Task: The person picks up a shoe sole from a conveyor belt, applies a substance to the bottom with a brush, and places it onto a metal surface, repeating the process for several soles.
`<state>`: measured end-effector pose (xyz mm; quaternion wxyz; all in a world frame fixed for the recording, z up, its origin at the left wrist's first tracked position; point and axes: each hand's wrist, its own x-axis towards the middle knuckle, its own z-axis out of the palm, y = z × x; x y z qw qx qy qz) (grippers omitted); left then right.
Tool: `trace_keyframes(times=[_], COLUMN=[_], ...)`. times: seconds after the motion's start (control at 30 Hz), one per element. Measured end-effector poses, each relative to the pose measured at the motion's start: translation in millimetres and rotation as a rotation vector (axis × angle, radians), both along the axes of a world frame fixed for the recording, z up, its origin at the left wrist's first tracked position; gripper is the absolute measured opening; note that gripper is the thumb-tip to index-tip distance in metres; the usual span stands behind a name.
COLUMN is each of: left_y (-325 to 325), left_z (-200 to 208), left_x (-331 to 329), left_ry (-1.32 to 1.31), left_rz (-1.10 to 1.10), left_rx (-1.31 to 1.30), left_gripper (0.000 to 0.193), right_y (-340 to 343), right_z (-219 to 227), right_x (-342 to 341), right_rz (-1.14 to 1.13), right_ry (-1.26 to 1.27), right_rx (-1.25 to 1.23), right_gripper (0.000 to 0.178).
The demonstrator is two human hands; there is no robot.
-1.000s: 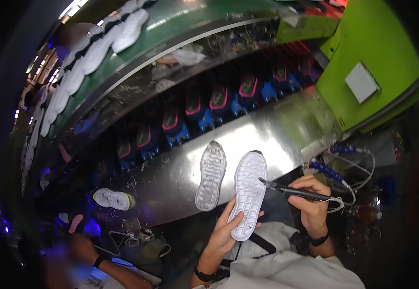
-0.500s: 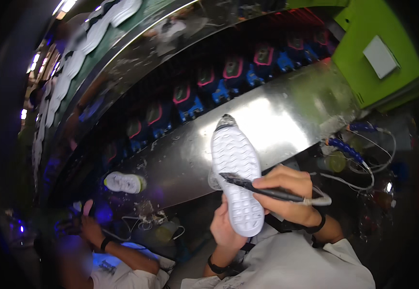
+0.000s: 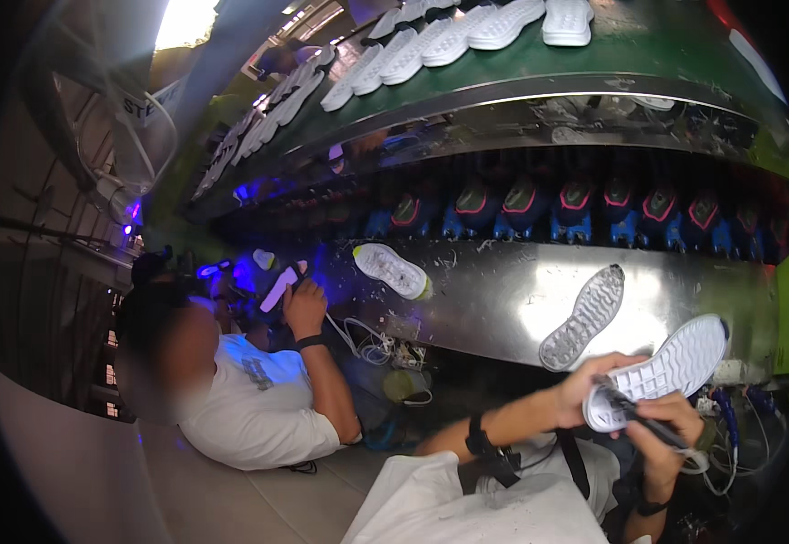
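Observation:
My left hand (image 3: 578, 395) is closed around the side of a white shoe sole (image 3: 680, 358), tilted over the bench edge with its wavy tread showing. Pinched in my right hand (image 3: 671, 426) is a black-handled brush (image 3: 653, 424) with a pale hose at its rear. The brush head lies over the rounded near-left end of the sole. My hand and the brush partly hide that end. Beyond my hands, a greyish sole (image 3: 581, 317) rests on the metal bench.
Another white sole (image 3: 393, 270) lies on the steel bench (image 3: 494, 313). A row of dark shoes with pink edging (image 3: 576, 204) fills the slot behind. Above, a green conveyor (image 3: 503, 72) carries several soles. A co-worker (image 3: 258, 390) sits at left. Blue hoses (image 3: 725, 417) hang at right.
The view has swung left, bringing the co-worker and conveyor further in. The held sole now slants to the right, and the brush is at its near end instead of its middle.

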<state>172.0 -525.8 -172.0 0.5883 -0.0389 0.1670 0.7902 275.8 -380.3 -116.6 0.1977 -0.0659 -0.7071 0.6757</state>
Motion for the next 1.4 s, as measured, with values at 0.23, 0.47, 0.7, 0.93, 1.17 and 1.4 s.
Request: trace_keyframes(times=[0.23,0.47,0.7,0.93,1.17,1.4], left_y=[-36,3,15,15,36,22], left_z=[78,-21,-26,-17,6,23], left_x=[-11,20,58,55,12,-10], left_ry=[0.720,0.010,-0.188,-0.180,-0.091,-0.011], left_rz=[0.262,0.451,0.476,0.650,0.516,0.226], left_rx=[-0.334,-0.224,0.130,-0.103,-0.071,-0.225], left_gripper=[0.059,0.071,0.072,0.078,0.076,0.092], right_y=[33,71,38,41,47,70], right_z=[-13,-23,-24,-24,-16,-4], right_x=[10,-1,-45,-34,-15,-16], right_rz=[0.745,-0.042,-0.156,-0.085,0.330,0.423], right_ry=[0.097,0.218,0.273,0.259,0.147,0.373], right_rx=[-0.151,0.133,0.438,0.313,-0.124,-0.006], right_gripper=[0.023,0.029,0.025,0.024,0.020,0.025])
